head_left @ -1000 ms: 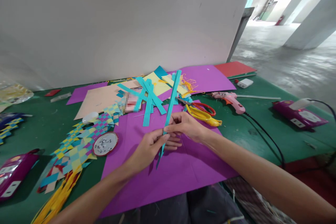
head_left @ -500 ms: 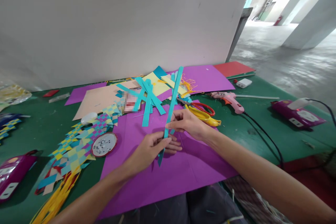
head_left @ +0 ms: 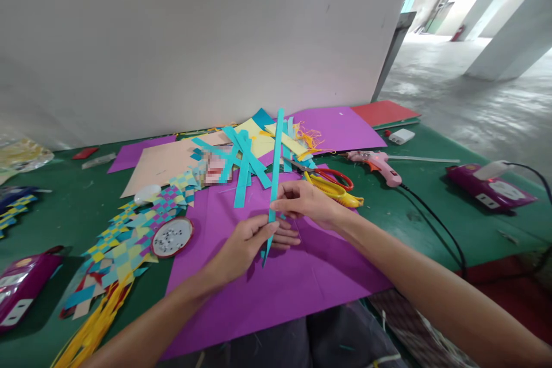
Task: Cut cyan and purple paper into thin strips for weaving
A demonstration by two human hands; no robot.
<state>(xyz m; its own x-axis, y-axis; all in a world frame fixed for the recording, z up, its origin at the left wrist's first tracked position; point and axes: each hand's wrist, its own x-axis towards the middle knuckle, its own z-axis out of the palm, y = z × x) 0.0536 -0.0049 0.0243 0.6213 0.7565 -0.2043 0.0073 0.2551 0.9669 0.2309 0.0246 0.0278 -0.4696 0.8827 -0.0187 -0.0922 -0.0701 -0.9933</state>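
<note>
A long turquoise paper strip (head_left: 277,155) stands nearly upright between my hands, over a purple sheet (head_left: 328,276). My left hand (head_left: 254,238) pinches its lower part between thumb and fingers. Just above, my right hand (head_left: 302,201) grips the same strip with thumb and forefinger. Below my left thumb the strip's end shows a folded or doubled piece, partly hidden by the fingers. More turquoise strips (head_left: 242,178) lie crossed in a loose pile beyond my left hand. Scissors with red handles (head_left: 338,177) and a yellow-handled pair (head_left: 332,191) lie just past my right hand.
A pink glue gun (head_left: 375,164) with its cord lies at right, near a purple power strip (head_left: 489,187). At left are woven paper pieces (head_left: 129,247), a round dish of small beads (head_left: 172,237) and yellow tassels (head_left: 99,322). A white board (head_left: 194,52) stands behind.
The strip's upper end has swung left, so it now stands closer to upright. Both hands keep their hold and have hardly moved.
</note>
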